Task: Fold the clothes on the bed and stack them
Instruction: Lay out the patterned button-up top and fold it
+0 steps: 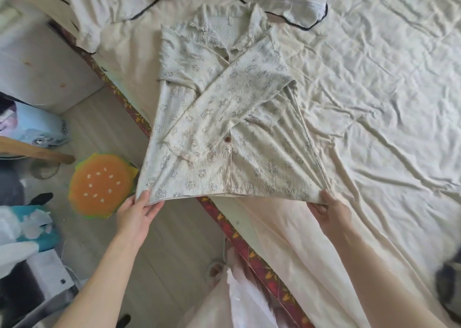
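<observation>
A pale printed shirt (224, 118) with brown buttons lies collar-up on the cream bed sheet (374, 103). Both its sleeves are folded across the front. The hem is lifted off the bed and overhangs the bed's edge. My left hand (139, 210) pinches the hem's left corner, thumb on top. My right hand (329, 208) pinches the hem's right corner. The cloth is stretched taut between the two hands.
Pillows with black piping (119, 0) lie at the head of the bed. The mattress's red patterned edge (224, 217) runs diagonally. A burger-shaped cushion (99, 185), a teal box (30, 225) and a wooden chair leg (37, 150) are on the floor at left.
</observation>
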Tool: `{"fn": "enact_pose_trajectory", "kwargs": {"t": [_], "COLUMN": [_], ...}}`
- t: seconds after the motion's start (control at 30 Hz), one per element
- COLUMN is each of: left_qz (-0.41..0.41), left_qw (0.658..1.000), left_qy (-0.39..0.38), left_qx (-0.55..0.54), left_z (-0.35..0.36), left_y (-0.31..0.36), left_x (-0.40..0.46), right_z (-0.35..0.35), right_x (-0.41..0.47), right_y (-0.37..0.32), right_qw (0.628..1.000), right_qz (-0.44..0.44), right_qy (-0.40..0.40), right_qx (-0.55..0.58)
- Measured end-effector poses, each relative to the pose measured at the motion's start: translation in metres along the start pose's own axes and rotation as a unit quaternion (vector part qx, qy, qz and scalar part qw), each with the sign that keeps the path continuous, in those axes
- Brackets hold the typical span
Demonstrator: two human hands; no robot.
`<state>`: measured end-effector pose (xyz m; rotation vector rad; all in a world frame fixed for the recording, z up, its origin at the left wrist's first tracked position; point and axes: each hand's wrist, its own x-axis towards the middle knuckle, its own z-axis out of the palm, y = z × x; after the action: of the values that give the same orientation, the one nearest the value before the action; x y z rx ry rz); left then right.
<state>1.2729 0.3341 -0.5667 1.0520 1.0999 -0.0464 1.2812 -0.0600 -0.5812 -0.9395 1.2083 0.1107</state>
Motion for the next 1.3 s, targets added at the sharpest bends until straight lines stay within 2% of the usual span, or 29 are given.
{"fn": "enact_pose_trajectory", "kwargs": {"t": [0.17,0.3,0.4,0.5,0.77,0.9,1.1,1.2,1.3], "left_qz": [0.001,-0.033,-0.044,-0.031,0.055,0.099,0.145,0.157,0.153], "left_qw": [1.0,0.999,0.998,0.998,0.998,0.995,0.988,0.984,0.986], "left_qy": [0.005,0.026,0.051,0.041,0.005,0.009,0.045,0.07,0.06], "left_qx": [-0.005,0.0,0.021,0.04,0.021,0.02,0.026,0.035,0.035], "left_z": [-0.034,-0.064,-0.077,-0.075,-0.013,0.029,0.103,0.138,0.176], "left_y": [-0.011,-0.028,-0.035,-0.029,0.034,0.072,0.122,0.138,0.151], "left_x": [-0.044,-0.081,-0.099,-0.107,-0.089,-0.063,0.009,0.052,0.096], "right_z": [-0.036,-0.078,-0.1,-0.099,-0.034,0.01,0.098,0.141,0.189], "right_x": [-0.042,-0.072,-0.092,-0.098,-0.077,-0.055,-0.006,0.028,0.062], "right_y": [0.003,0.014,0.021,0.019,-0.027,-0.063,-0.112,-0.135,-0.156], "right_qw": [0.999,0.998,0.998,0.998,0.995,0.99,0.98,0.973,0.967], "right_qz": [-0.012,-0.008,-0.011,-0.03,-0.041,-0.054,-0.037,-0.046,-0.025], "right_qy": [0.038,0.056,0.063,0.043,-0.041,-0.081,-0.117,-0.097,-0.11], "right_qx": [0.026,0.029,-0.018,-0.044,0.087,0.103,0.159,0.203,0.228]}}
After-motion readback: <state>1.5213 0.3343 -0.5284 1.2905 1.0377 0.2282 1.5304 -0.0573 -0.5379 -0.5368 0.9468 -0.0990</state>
